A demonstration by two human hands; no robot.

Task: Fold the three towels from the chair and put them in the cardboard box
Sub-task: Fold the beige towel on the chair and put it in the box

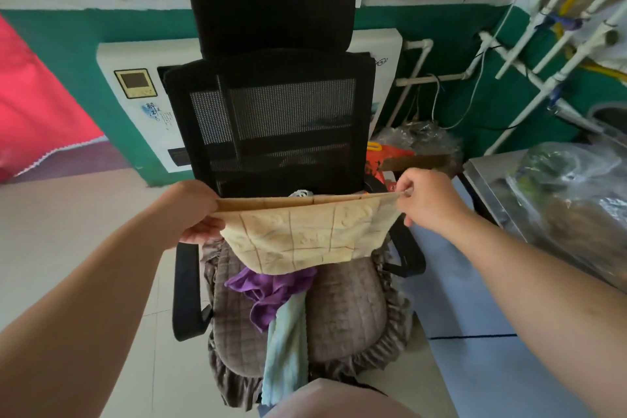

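We hold the cream towel (307,234), brown-gridded and doubled over, stretched above the chair (271,112): left hand (196,210) pinching its nine o'clock end, right hand (425,198) its three o'clock corner.

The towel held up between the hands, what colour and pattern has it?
Pale cream towel with thin brown grid lines, seen in the head view.

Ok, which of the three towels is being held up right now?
The beige towel, stretched between the left hand and right hand. The purple towel and light blue towel lie on the chair cushion.
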